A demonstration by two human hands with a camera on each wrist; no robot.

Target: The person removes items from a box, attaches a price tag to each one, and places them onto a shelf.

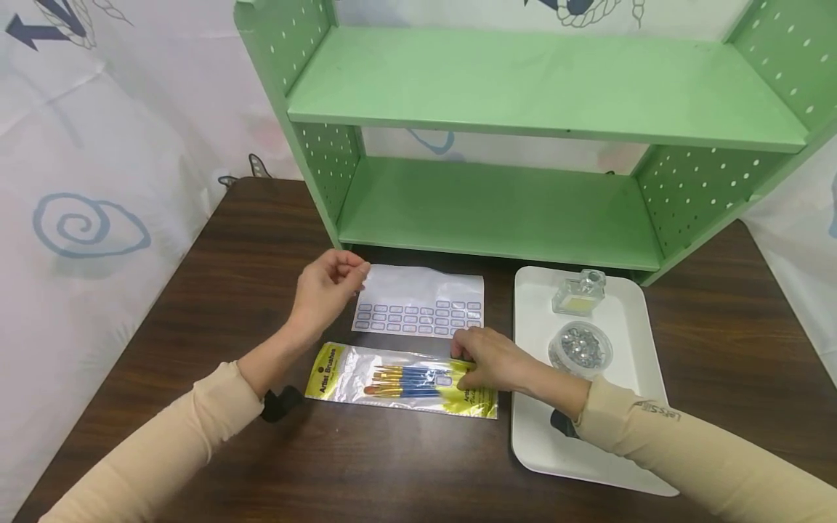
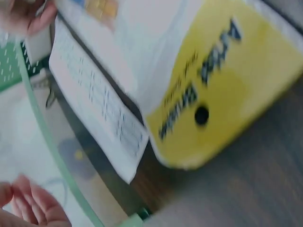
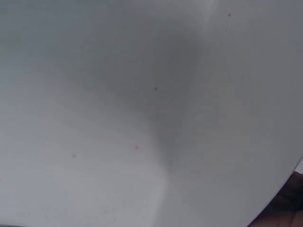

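Note:
A sheet of small blue-bordered labels [image 1: 418,290] lies on the table below the green shelf. Nearer me is a clear packet of artist brushes [image 1: 418,381] with yellow ends, with one small label [image 1: 443,380] over the blue brush handles. My left hand [image 1: 327,287] is by the sheet's upper left corner, fingers loosely bent; the left wrist view shows this hand [image 2: 35,205] apart from the sheet. My right hand [image 1: 493,359] arches over the packet's right end, its fingers bent near the sheet's lower edge. Whether its fingertips touch the packet is unclear.
A white tray [image 1: 628,363] to the right holds a glass bottle [image 1: 578,292] and a round clear tub [image 1: 580,349] of silvery pieces. My right forearm crosses over it. Behind stands a green two-tier shelf [image 1: 497,203] on the dark wooden table [image 1: 366,465].

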